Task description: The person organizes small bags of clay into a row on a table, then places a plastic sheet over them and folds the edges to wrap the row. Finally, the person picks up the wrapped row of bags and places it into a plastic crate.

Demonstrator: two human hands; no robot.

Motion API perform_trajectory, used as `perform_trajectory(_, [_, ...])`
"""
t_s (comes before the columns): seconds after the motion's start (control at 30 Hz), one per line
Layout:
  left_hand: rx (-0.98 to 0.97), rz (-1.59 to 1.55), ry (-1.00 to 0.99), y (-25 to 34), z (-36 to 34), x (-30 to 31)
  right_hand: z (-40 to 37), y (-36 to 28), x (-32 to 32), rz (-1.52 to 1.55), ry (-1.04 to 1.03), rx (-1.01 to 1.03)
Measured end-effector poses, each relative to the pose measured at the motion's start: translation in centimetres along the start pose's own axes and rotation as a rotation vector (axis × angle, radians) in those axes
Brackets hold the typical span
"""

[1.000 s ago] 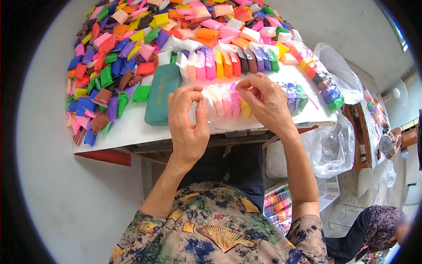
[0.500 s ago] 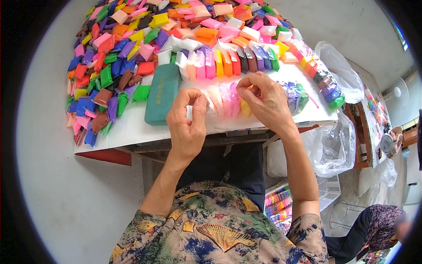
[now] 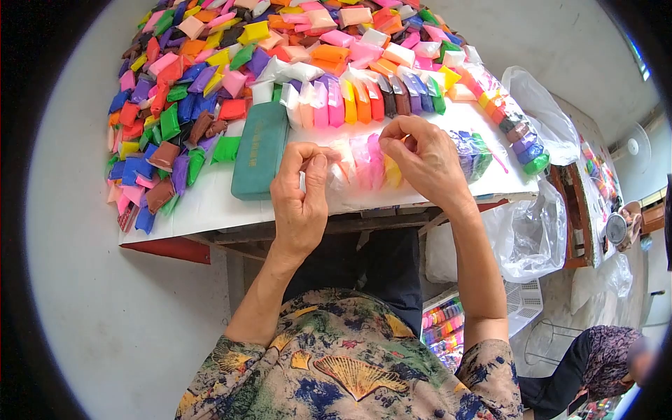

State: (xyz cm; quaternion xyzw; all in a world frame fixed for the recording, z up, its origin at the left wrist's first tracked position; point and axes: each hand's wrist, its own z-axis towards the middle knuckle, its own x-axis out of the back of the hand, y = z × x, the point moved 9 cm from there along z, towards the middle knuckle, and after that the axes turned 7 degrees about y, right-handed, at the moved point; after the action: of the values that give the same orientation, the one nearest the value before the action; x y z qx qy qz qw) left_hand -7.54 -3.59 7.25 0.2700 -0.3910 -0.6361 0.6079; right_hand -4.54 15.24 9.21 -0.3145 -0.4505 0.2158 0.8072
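A clear plastic bag with a row of coloured clay packets lies on the white table top, running from pale at the left to green at the right. My left hand is closed in a pinch on the bag's left end, by the pale packets. Over the bag's middle, my right hand pinches the film near the pink and yellow packets and hides part of the row. Just left of my left hand stands a green box. Behind the bag is a second row of clay packets, standing on edge.
A large heap of coloured clay packets covers the table's back and left. One filled bag lies at the right edge. Plastic bags hang beside the table, above a white basket. Another person is at lower right.
My left fingertips have shifted slightly to the right along the bag's end. My right hand has moved a little to the right, with its pinch kept.
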Motion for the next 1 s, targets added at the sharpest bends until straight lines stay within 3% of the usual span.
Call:
perform_trajectory(0.3, [0.041,-0.162,0.058,-1.1,-0.2,0.1,0.2,0.2,-0.1,-0.046,-0.025,-0.052])
perform_trajectory(0.6, [0.261,-0.204,0.148,-3.4,0.0,0.8,0.6,0.8,-0.4,-0.059,-0.055,-0.123])
perform_trajectory(1.0, [0.097,0.391,0.073,-1.7,1.5,1.2,0.5,0.8,-0.5,-0.124,-0.038,-0.123])
